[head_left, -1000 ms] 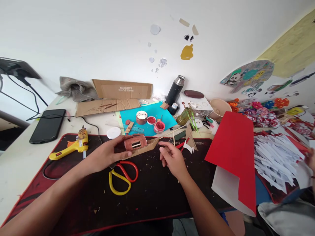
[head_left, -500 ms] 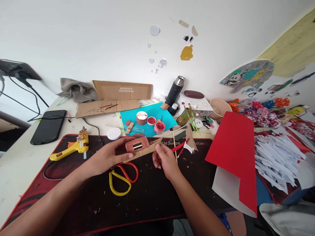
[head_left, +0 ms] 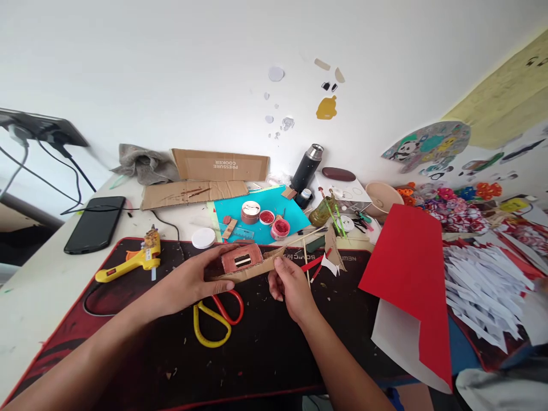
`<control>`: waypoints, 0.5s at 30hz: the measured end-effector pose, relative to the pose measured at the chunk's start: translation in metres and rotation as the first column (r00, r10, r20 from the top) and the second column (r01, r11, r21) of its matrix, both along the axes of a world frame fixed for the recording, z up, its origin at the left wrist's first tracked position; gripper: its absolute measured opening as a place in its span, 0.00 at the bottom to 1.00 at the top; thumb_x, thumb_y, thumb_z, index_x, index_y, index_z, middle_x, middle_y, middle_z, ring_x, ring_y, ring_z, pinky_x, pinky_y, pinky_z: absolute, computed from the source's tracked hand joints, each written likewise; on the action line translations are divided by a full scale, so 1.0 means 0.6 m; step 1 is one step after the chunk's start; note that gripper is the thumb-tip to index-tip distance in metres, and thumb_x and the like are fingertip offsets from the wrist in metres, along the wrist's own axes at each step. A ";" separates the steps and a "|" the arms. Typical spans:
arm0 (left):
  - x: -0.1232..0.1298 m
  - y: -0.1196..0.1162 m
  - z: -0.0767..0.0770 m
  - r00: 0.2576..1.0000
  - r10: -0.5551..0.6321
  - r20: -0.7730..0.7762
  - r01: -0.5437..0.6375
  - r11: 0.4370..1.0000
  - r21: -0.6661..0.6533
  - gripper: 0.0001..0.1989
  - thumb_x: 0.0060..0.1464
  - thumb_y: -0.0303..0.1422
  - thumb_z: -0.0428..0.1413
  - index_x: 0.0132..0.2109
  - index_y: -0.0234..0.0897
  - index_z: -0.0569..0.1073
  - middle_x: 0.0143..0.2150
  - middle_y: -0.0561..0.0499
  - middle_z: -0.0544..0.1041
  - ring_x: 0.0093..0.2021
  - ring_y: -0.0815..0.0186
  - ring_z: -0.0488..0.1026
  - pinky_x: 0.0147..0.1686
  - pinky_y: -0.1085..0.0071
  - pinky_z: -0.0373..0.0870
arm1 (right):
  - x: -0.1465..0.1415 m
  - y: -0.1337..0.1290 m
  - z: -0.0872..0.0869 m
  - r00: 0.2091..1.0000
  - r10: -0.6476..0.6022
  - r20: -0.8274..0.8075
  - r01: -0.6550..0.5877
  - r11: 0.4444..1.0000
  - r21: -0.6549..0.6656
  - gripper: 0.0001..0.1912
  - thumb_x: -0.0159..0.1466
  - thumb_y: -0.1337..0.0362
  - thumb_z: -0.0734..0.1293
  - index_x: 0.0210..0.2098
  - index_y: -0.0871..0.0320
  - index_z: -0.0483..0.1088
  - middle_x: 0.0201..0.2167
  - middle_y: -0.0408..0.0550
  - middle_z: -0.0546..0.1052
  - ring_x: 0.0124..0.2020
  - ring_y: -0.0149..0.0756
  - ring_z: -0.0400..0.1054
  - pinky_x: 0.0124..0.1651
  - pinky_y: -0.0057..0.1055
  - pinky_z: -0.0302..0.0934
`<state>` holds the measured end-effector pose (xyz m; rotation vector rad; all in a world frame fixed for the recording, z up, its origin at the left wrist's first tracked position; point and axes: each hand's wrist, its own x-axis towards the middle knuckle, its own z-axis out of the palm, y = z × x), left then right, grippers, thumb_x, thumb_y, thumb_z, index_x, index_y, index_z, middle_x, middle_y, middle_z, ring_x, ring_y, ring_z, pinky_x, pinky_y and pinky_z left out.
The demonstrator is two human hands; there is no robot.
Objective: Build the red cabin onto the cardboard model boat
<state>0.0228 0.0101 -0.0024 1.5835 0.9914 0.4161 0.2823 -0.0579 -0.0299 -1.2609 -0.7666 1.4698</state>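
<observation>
My left hand (head_left: 203,277) grips a red-painted cardboard piece (head_left: 229,262) with a rectangular slot in it, together with the left end of a bare cardboard strip (head_left: 252,270). The strip's right end, with a torn edge, is pinched between the thumb and fingers of my right hand (head_left: 291,283). The red piece rests against the strip's far side. Just below the strip lie scissors with one yellow and one red handle (head_left: 213,337); their blades are hidden under my left hand.
A yellow glue gun (head_left: 132,264) and a black phone (head_left: 95,224) lie at left. Red paint jars (head_left: 280,229) stand on blue paper (head_left: 222,200). Behind are a black flask (head_left: 306,167) and brushes in a jar (head_left: 320,214). Red card (head_left: 406,262) and white paper strips (head_left: 483,291) lie right.
The whole view has shifted slightly, so everything appears a little lower and further right. Both hands keep their hold, and the red piece tilts a little differently against the strip.
</observation>
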 end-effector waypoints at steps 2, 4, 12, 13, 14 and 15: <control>-0.005 -0.001 -0.005 1.000 0.010 0.002 -0.010 1.000 -0.008 0.46 0.58 0.52 0.69 0.77 0.50 0.64 0.72 0.45 0.77 0.69 0.41 0.77 0.67 0.46 0.74 | -0.001 -0.001 0.001 1.000 0.016 -0.013 -0.016 1.000 0.019 0.32 0.62 0.31 0.74 0.35 0.55 0.68 0.21 0.37 0.73 0.15 0.25 0.62 0.16 0.21 0.44; -0.008 -0.001 -0.009 0.999 0.033 0.005 -0.033 0.999 0.005 0.45 0.57 0.51 0.70 0.77 0.50 0.65 0.70 0.46 0.79 0.68 0.42 0.78 0.67 0.47 0.75 | -0.004 -0.002 0.000 0.999 0.039 -0.033 -0.038 0.999 0.033 0.33 0.63 0.31 0.73 0.38 0.55 0.69 0.23 0.38 0.74 0.15 0.25 0.63 0.16 0.21 0.46; -0.003 -0.010 0.000 0.999 0.041 -0.017 -0.038 0.989 0.141 0.45 0.56 0.52 0.70 0.76 0.52 0.67 0.74 0.46 0.75 0.71 0.40 0.74 0.71 0.45 0.69 | -0.020 0.001 -0.001 0.998 0.032 -0.045 -0.031 0.999 0.015 0.31 0.61 0.35 0.77 0.40 0.56 0.71 0.21 0.36 0.71 0.14 0.25 0.60 0.16 0.22 0.44; -0.005 -0.010 0.000 0.999 0.048 -0.002 -0.047 0.990 0.130 0.46 0.56 0.52 0.70 0.77 0.52 0.65 0.75 0.45 0.74 0.71 0.40 0.74 0.71 0.45 0.70 | -0.021 0.002 0.000 0.999 0.021 -0.047 -0.020 1.000 0.014 0.31 0.61 0.35 0.77 0.39 0.56 0.71 0.20 0.36 0.71 0.14 0.25 0.59 0.16 0.22 0.44; -0.007 -0.010 0.001 0.998 0.053 0.016 -0.055 0.993 0.108 0.46 0.57 0.52 0.69 0.78 0.51 0.63 0.76 0.44 0.73 0.71 0.41 0.73 0.70 0.46 0.71 | -0.020 0.002 0.002 0.999 0.012 -0.050 -0.011 1.000 0.013 0.30 0.61 0.36 0.77 0.39 0.56 0.71 0.20 0.35 0.70 0.14 0.25 0.59 0.16 0.22 0.43; -0.010 -0.010 0.001 0.998 0.055 0.032 -0.058 0.995 0.080 0.47 0.58 0.53 0.68 0.78 0.51 0.62 0.76 0.43 0.72 0.71 0.42 0.74 0.69 0.47 0.72 | -0.020 0.001 0.003 0.999 0.004 -0.052 -0.003 1.000 0.012 0.30 0.60 0.36 0.78 0.39 0.56 0.71 0.20 0.35 0.70 0.14 0.25 0.58 0.17 0.22 0.43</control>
